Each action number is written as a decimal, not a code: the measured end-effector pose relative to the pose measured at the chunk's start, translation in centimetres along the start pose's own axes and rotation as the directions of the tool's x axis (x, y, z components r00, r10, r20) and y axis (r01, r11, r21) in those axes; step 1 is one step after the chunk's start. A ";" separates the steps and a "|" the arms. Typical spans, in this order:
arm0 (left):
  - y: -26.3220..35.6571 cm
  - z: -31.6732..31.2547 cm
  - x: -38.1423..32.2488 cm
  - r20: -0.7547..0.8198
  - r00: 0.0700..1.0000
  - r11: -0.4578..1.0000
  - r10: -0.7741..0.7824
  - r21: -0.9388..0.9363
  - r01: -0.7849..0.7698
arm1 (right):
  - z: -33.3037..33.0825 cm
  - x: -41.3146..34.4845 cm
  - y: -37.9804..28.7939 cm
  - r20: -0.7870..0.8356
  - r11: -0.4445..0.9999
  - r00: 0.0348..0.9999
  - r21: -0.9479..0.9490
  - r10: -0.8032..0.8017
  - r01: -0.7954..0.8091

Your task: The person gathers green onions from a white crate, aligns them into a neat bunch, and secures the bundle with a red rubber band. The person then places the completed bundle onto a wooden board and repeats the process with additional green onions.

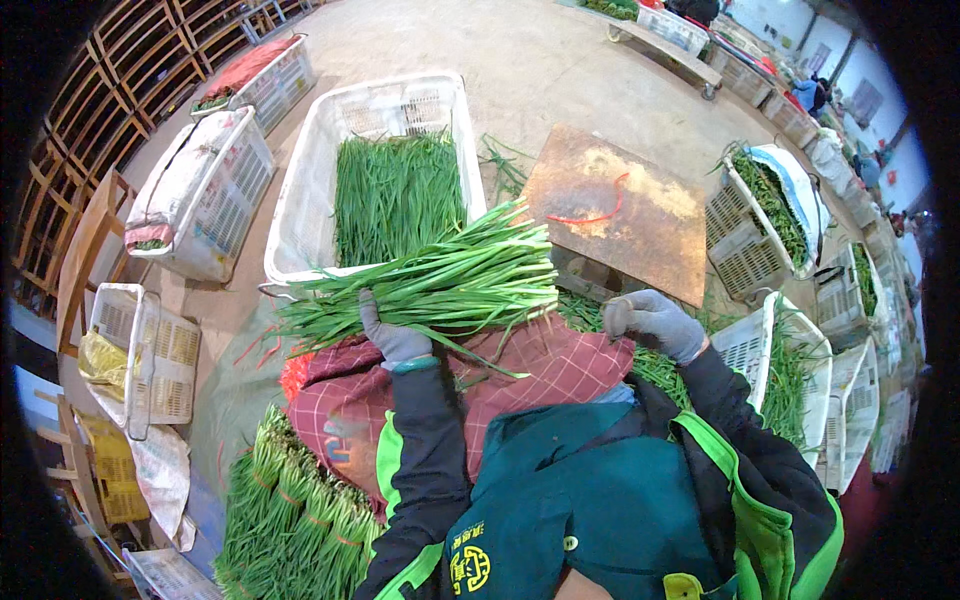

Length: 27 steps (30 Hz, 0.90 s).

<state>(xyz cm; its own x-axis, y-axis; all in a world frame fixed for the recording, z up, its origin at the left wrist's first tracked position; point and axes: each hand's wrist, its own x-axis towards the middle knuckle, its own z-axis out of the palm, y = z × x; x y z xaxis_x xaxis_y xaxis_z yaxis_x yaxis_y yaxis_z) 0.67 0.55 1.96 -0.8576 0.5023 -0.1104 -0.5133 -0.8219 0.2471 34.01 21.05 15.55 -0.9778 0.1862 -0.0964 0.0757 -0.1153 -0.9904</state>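
Observation:
A loose bunch of long green leafy stalks, like garlic chives (450, 277), lies across my left hand (394, 334), which wears a grey glove and grips it near the leafy end. The pale cut ends point right. My right hand (656, 322), also gloved, is raised right of the bunch, its fingers curled together; whether anything small is between them, I cannot tell. Below the bunch a red checked cloth (540, 360) covers the lap. Ahead stands a white plastic crate (289, 217) with green stalks (401, 195) inside. A red tie (592, 217) rests on a worn board (615, 202).
Tied bundles of stalks (300, 517) stand at lower left. Covered white crates (217, 202) and a crate with a yellow bag (169, 367) are on the left. More crates of greens (802, 375) line the right. A low wheeled trolley (667, 52) is at the far right, with people beyond.

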 end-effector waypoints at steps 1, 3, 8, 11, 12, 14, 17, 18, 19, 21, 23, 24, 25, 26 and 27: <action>0.0 -0.2 0.0 0.049 0.999 1.000 -0.004 -0.015 0.005 | -1.3 -0.6 0.4 0.016 0.999 0.999 0.000 -0.044 0.044; -0.1 -0.4 0.1 0.037 0.999 1.000 -0.027 0.000 0.027 | -2.5 -1.5 1.3 -0.210 0.892 0.973 -0.414 0.099 -0.181; 0.0 -0.6 0.1 0.030 1.000 0.998 0.006 0.065 -0.008 | 0.2 1.1 1.9 -0.299 0.402 0.869 -0.907 -0.395 -0.130; 0.2 -0.6 0.2 0.137 0.990 0.999 -0.040 0.011 0.039 | 2.8 5.3 -0.1 -0.038 0.258 0.809 -0.956 -0.586 0.142; 0.2 -0.5 0.3 0.096 0.995 0.999 -0.031 0.035 0.027 | 3.5 6.4 -0.8 0.059 0.164 0.797 -0.967 -0.601 0.196; 0.4 -0.5 0.3 0.094 0.995 1.000 -0.026 0.018 0.025 | 4.7 8.1 -1.8 0.192 -0.062 0.841 -0.980 -0.506 0.187; 0.4 -0.4 0.4 0.054 0.998 0.999 -0.034 -0.018 0.035 | 5.4 9.1 -2.3 0.200 -0.138 0.883 -0.978 -0.424 0.155; 0.4 -0.4 0.4 0.052 0.998 0.999 -0.036 -0.018 0.037 | 5.4 9.1 -2.1 0.191 -0.158 0.905 -0.977 -0.380 0.140; 0.3 -0.4 0.4 0.056 0.997 0.999 -0.048 -0.023 0.049 | 5.4 9.0 -1.8 0.221 -0.172 0.896 -0.971 -0.385 0.165; 0.3 -0.5 0.4 0.054 0.998 0.999 -0.025 0.040 0.023 | 5.4 8.8 -1.1 0.227 -0.180 0.894 -0.969 -0.387 0.169; 0.3 -0.6 0.4 0.124 0.991 0.998 -0.059 -0.032 0.063 | 5.5 8.6 -0.4 0.199 -0.159 0.884 -0.977 -0.423 0.143; 0.3 -0.7 0.5 0.107 0.994 1.000 -0.019 0.001 0.019 | 5.6 8.5 -0.2 0.177 -0.118 0.879 -0.983 -0.443 0.138; 0.4 -0.8 0.5 0.067 0.997 1.000 -0.027 0.007 0.027 | 5.7 8.3 -0.1 0.153 -0.072 0.873 -0.988 -0.463 0.135; 0.4 -0.8 0.5 0.076 0.996 0.999 -0.044 -0.014 0.045 | 5.8 8.1 -0.1 0.141 -0.024 0.847 -0.988 -0.512 0.149; 0.5 -0.9 0.5 0.069 0.995 0.995 -0.072 -0.059 0.076 | 5.8 8.0 -0.2 0.130 -0.014 0.870 -0.990 -0.476 0.140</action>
<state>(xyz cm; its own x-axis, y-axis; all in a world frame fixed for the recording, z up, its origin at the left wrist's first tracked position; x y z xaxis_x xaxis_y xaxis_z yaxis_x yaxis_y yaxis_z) -0.06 0.19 1.17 -0.8142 0.5773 -0.0611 -0.5778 -0.7958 0.1811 25.00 16.92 15.52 -0.9118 0.0898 0.4006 0.0552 0.9937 -0.0971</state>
